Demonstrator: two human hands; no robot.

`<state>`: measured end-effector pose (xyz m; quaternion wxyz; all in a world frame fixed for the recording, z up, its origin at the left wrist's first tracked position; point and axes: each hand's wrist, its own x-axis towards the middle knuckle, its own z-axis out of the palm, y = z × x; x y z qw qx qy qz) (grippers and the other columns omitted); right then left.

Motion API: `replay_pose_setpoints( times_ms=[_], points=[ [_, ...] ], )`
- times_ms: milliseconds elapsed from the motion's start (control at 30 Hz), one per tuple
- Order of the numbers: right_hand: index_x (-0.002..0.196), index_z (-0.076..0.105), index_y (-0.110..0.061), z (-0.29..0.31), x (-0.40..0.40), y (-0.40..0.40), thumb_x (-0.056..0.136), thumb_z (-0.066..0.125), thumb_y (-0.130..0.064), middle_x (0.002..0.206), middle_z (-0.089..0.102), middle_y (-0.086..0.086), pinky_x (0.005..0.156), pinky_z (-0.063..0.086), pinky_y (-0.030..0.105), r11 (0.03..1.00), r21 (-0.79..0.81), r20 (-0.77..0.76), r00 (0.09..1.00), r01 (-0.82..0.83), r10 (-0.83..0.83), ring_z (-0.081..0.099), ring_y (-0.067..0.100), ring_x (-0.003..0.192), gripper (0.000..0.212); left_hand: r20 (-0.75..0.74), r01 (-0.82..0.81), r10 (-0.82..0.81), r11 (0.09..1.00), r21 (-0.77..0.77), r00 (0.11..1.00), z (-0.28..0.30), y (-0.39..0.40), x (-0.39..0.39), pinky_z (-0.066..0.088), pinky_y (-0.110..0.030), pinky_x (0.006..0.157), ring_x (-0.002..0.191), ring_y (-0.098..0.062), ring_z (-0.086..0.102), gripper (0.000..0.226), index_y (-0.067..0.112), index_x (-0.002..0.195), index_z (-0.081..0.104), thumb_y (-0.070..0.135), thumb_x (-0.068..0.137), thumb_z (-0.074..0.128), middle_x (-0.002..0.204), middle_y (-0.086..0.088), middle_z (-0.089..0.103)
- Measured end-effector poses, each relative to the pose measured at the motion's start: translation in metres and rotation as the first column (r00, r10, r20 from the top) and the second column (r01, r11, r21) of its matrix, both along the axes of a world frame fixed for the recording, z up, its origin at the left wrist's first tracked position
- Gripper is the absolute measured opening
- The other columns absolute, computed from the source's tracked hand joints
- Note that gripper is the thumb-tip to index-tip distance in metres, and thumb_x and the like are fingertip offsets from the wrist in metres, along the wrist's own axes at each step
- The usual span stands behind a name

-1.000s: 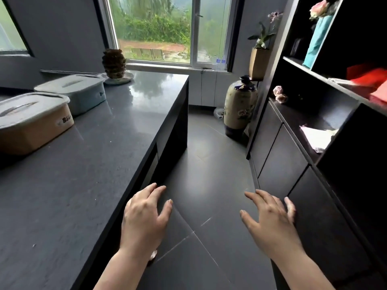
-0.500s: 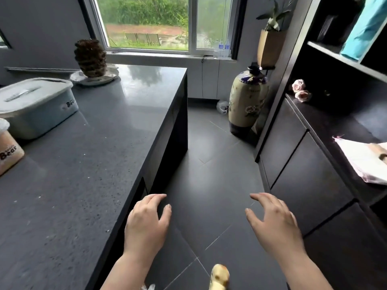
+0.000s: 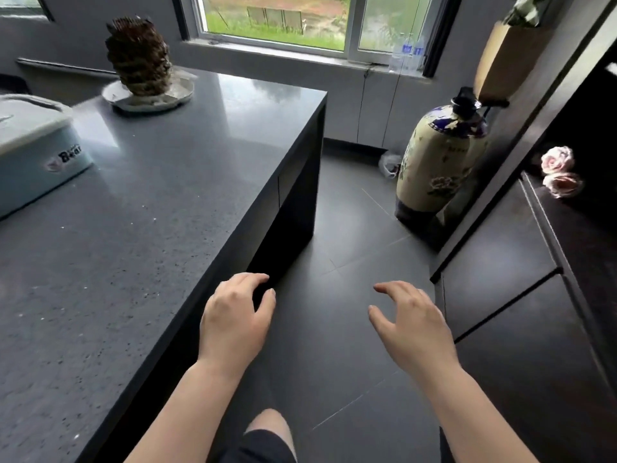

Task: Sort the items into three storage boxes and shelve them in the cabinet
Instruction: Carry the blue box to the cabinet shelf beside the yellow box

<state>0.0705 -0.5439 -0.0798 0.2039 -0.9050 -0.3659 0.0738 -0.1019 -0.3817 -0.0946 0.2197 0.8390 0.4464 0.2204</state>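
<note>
Fingers of left hand (image 3: 233,324) and right hand (image 3: 412,325) loose, empty, above floor (image 3: 334,345).

Both bare forearms reach forward, held out over the dark floor beside the counter (image 3: 133,228). The left hand (image 3: 232,320) hangs palm down just off the counter's near edge, fingers loosely curled, thumb out to the side, holding nothing. The right hand (image 3: 412,324) floats farther from the counter, palm down too, its fingers spread and gently bent, empty. 1 bare knee (image 3: 268,421) shows below, between the 2 arms.
</note>
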Motion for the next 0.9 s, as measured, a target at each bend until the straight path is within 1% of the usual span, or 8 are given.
replay_pose_setpoints(
  times_ms=[133, 300, 400, 467, 567, 700, 800, 900],
  points=[
    [0.127, 0.055, -0.029, -0.003, 0.044, 0.048, 0.09, 0.053, -0.039, 0.129, 0.054, -0.016, 0.098, 0.039, 0.029, 0.998, -0.011, 0.004, 0.998, -0.057, 0.057, 0.045, 0.009, 0.12, 0.038, 0.029, -0.074, 0.074, 0.997, -0.004, 0.997, -0.001, 0.041, 0.032, 0.042, -0.03, 0.093, 0.106, -0.015, 0.057, 0.026, 0.021, 0.112, 0.067, 0.027, 0.088, 0.062, 0.114, 0.008, 0.065],
    [0.13, 0.052, -0.03, -0.004, 0.085, 0.138, 0.092, 0.051, -0.04, 0.132, 0.05, -0.016, 0.098, 0.036, 0.025, 0.986, -0.025, 0.032, 0.985, -0.167, 0.168, 0.042, 0.007, 0.125, 0.039, 0.068, -0.136, 0.135, 0.991, 0.015, 0.989, -0.002, 0.118, 0.079, 0.044, -0.033, 0.094, 0.108, -0.017, 0.056, 0.026, 0.02, 0.113, 0.067, 0.027, 0.088, 0.061, 0.115, 0.007, 0.065],
    [0.132, 0.05, -0.032, 0.004, 0.106, 0.197, 0.093, 0.05, -0.04, 0.134, 0.048, -0.018, 0.099, 0.034, 0.023, 0.963, -0.037, 0.04, 0.963, -0.266, 0.268, 0.041, 0.006, 0.126, 0.04, 0.092, -0.212, 0.209, 0.977, 0.021, 0.974, 0.003, 0.165, 0.095, 0.045, -0.032, 0.091, 0.107, -0.015, 0.056, 0.026, 0.021, 0.113, 0.066, 0.029, 0.089, 0.061, 0.115, 0.008, 0.064],
    [0.131, 0.05, -0.033, 0.013, 0.114, 0.241, 0.093, 0.05, -0.04, 0.134, 0.047, -0.019, 0.095, 0.034, 0.021, 0.947, -0.011, 0.051, 0.945, -0.322, 0.322, 0.042, 0.006, 0.124, 0.039, 0.106, -0.27, 0.264, 0.962, 0.046, 0.959, 0.008, 0.193, 0.097, 0.046, -0.031, 0.087, 0.106, -0.015, 0.056, 0.025, 0.022, 0.112, 0.066, 0.029, 0.089, 0.061, 0.114, 0.009, 0.065],
    [0.129, 0.054, -0.032, 0.024, 0.114, 0.31, 0.092, 0.053, -0.038, 0.133, 0.048, -0.019, 0.088, 0.034, 0.02, 0.909, 0.077, 0.074, 0.912, -0.41, 0.404, 0.044, 0.006, 0.122, 0.037, 0.101, -0.366, 0.361, 0.93, 0.038, 0.927, 0.012, 0.234, 0.094, 0.045, -0.03, 0.088, 0.108, -0.016, 0.056, 0.025, 0.021, 0.112, 0.067, 0.029, 0.089, 0.061, 0.115, 0.007, 0.065],
    [0.128, 0.055, -0.03, 0.028, 0.098, 0.384, 0.091, 0.055, -0.039, 0.133, 0.05, -0.017, 0.096, 0.035, 0.023, 0.811, 0.088, 0.078, 0.815, -0.579, 0.574, 0.042, 0.008, 0.124, 0.038, 0.076, -0.512, 0.508, 0.858, 0.047, 0.858, 0.021, 0.264, 0.069, 0.043, -0.029, 0.09, 0.108, -0.016, 0.056, 0.025, 0.021, 0.113, 0.067, 0.029, 0.09, 0.059, 0.117, 0.008, 0.064],
    [0.128, 0.054, -0.03, 0.024, 0.082, 0.442, 0.091, 0.054, -0.04, 0.133, 0.05, -0.016, 0.098, 0.036, 0.024, 0.721, 0.104, 0.09, 0.729, -0.685, 0.679, 0.041, 0.009, 0.126, 0.038, 0.072, -0.645, 0.642, 0.763, 0.045, 0.764, 0.026, 0.288, 0.046, 0.041, -0.027, 0.092, 0.11, -0.014, 0.054, 0.027, 0.023, 0.115, 0.066, 0.031, 0.091, 0.057, 0.12, 0.01, 0.062],
    [0.128, 0.054, -0.031, 0.021, 0.062, 0.498, 0.091, 0.055, -0.04, 0.133, 0.05, -0.017, 0.096, 0.037, 0.024, 0.612, 0.123, 0.08, 0.622, -0.782, 0.779, 0.041, 0.008, 0.126, 0.038, 0.074, -0.755, 0.751, 0.653, 0.062, 0.656, 0.026, 0.311, 0.026, 0.041, -0.027, 0.093, 0.11, -0.013, 0.055, 0.027, 0.023, 0.115, 0.066, 0.031, 0.091, 0.056, 0.12, 0.011, 0.062]
  ],
)
